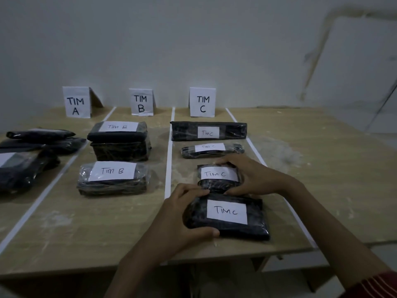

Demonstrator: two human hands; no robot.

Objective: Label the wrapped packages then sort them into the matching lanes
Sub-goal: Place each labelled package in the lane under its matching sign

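Several black wrapped packages with white labels lie in three taped lanes on a wooden table [107, 229]. In the right lane, behind the "TIM C" sign [202, 102], lie several "Tim C" packages. My left hand [182, 214] grips the left edge of the nearest large package [227, 216]. My right hand [251, 175] wraps around the right side of the small package [219, 176] just behind it. Farther back lie a slim package [211, 150] and a long package [208, 131].
The middle lane, behind the "TIM B" sign [141, 102], holds a stack of two packages [119, 140] and a single one [113, 177]. The left lane, by the "TIM A" sign [75, 102], holds several packages [32, 153]. White tape strips [168, 168] divide lanes.
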